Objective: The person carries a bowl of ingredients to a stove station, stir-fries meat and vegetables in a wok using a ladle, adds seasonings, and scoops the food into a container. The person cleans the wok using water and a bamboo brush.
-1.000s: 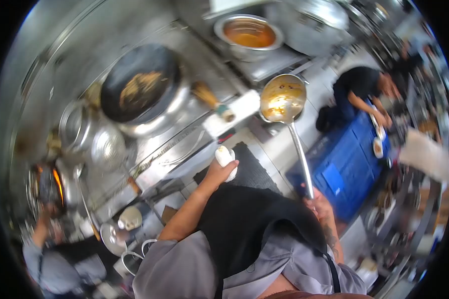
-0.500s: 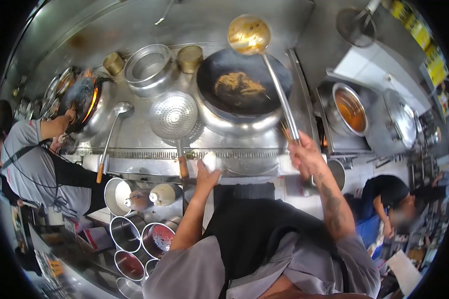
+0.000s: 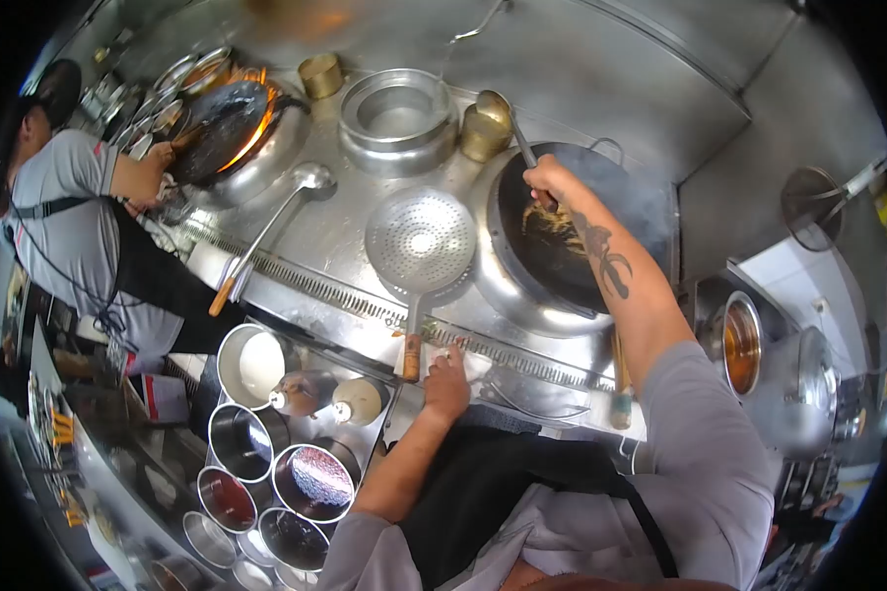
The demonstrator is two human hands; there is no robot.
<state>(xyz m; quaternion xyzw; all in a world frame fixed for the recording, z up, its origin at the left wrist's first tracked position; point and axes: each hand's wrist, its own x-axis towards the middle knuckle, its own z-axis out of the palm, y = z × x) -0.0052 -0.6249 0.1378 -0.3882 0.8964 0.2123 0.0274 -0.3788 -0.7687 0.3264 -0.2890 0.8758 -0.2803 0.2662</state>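
Observation:
My right hand (image 3: pixel 552 184) grips the handle of a ladle (image 3: pixel 526 144). The ladle's bowl is at the mouth of a brass-coloured can (image 3: pixel 485 134) at the back of the stove. Below my right forearm is a black wok (image 3: pixel 601 197) holding some brown food (image 3: pixel 547 225), with faint smoke near its rim. My left hand (image 3: pixel 447 384) is at the stove's front edge, its fingers closed on a white cloth (image 3: pixel 475 361). Just left of it is the wooden handle of a perforated skimmer (image 3: pixel 421 238), which lies flat on the steel top.
Another person (image 3: pixel 79 207) at left handles a wok (image 3: pixel 222 133) over flames. A second ladle (image 3: pixel 312 177) lies between us. Several pots, including a white-filled one (image 3: pixel 256 366), and squeeze bottles (image 3: pixel 357 400) stand front left. A pot of orange liquid (image 3: pixel 742 345) is at right.
My right hand has carried the ladle left, from above the wok's right side to the brass-coloured can. My left hand stays by the cloth at the front edge. The view has turned.

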